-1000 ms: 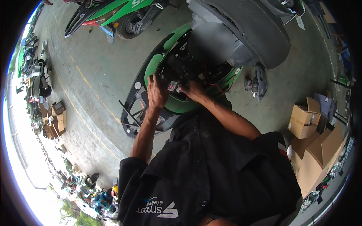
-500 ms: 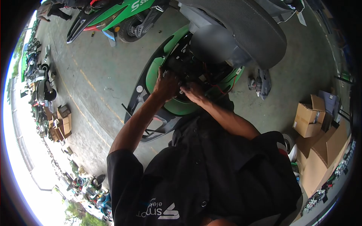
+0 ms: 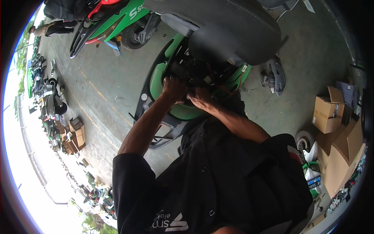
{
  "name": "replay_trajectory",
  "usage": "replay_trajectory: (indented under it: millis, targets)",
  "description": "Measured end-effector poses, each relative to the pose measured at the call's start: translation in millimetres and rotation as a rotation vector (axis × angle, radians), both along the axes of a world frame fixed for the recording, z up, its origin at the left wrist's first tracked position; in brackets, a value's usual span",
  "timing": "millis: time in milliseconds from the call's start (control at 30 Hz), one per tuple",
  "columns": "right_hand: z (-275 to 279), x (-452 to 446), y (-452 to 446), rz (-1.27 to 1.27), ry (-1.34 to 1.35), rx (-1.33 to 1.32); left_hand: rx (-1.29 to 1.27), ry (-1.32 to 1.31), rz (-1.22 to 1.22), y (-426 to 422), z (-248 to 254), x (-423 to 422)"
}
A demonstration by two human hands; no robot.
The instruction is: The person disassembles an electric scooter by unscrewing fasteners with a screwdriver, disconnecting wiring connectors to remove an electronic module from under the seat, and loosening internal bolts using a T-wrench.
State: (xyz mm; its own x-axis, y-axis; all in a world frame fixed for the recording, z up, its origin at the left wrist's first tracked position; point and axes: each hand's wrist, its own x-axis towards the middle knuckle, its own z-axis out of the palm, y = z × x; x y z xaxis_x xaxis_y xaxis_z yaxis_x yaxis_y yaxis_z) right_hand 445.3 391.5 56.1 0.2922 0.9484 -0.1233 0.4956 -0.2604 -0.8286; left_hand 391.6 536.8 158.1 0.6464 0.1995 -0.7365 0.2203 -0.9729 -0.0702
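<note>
A green and black scooter [image 3: 158, 74] stands in front of me with its black textured seat [image 3: 237, 23] tipped up. Under the seat, its open body bay shows dark parts and thin red wires [image 3: 224, 86]. My left hand [image 3: 174, 89] is at the bay's near left edge, fingers curled over and partly down inside. Close beside it, my right hand [image 3: 200, 98] reaches into the same edge with its fingers bent. Both hands look closed, but what they grip is hidden by the hands and shadow. A round blurred patch covers part of the seat's underside.
Another green scooter [image 3: 117, 21] stands at the upper left, with a person [image 3: 54, 29] beyond it. A grey and black part [image 3: 274, 77] lies on the floor at right. Cardboard boxes [image 3: 329, 113] and a wheel [image 3: 305, 141] are at far right; more boxes [image 3: 74, 136] lie left.
The view has shifted slightly, so the surroundings sit a little differently. My hands remain at the same edge of the bay, with only slight finger movement visible.
</note>
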Motion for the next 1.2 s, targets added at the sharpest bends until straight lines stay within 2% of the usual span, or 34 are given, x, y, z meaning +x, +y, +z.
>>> replay_trajectory:
  millis: [33,67,100,167,333,467,567,633,667,733,800,933,1033,1100,1133,1200]
  targets:
    - [9,4,-1,-0.124,0.321,-0.063,0.004,-0.001,-0.003,0,0,1]
    - [8,6,0,-0.126,0.32,-0.059,0.021,0.0,-0.007,0,0,1]
    - [-2,4,-1,-0.059,0.144,0.005,0.035,0.006,-0.013,-1,0,0]
    - [-16,1,-4,-0.001,-0.028,0.062,0.021,0.001,-0.023,0,-3,-2]
    - [-14,1,7,-0.019,0.211,-0.246,0.008,-0.034,-0.017,2,-7,-6]
    - [-11,3,6,-0.02,0.177,-0.221,0.002,-0.034,0.035,3,-8,-4]
    - [-5,3,12,-0.043,0.247,-0.264,-0.03,-0.035,0.081,4,-4,-1]
    - [1,7,19,0.042,0.127,-0.407,-0.054,-0.044,0.097,6,-8,-5]
    - [6,9,18,0.053,0.137,-0.407,-0.037,-0.133,0.053,7,-15,-11]
    - [2,11,14,0.038,0.117,-0.188,-0.019,-0.218,0.014,3,-17,-13]
    - [1,12,13,0.052,0.033,-0.038,-0.009,-0.131,0.091,0,-14,-8]
    - [-9,-1,14,0.063,-0.101,0.107,0.058,-0.137,0.067,-5,-3,-3]
    - [-16,-4,11,0.032,-0.162,0.189,0.034,-0.321,0.036,2,-5,-4]
    - [-19,-4,7,0.014,-0.184,0.225,-0.068,-0.171,0.148,3,2,0]
    - [-21,-4,5,0.008,-0.206,0.252,-0.067,-0.175,0.155,5,-8,-4]
    - [-23,-6,-3,-0.005,-0.22,0.294,0.109,-0.175,0.028,6,-28,-17]
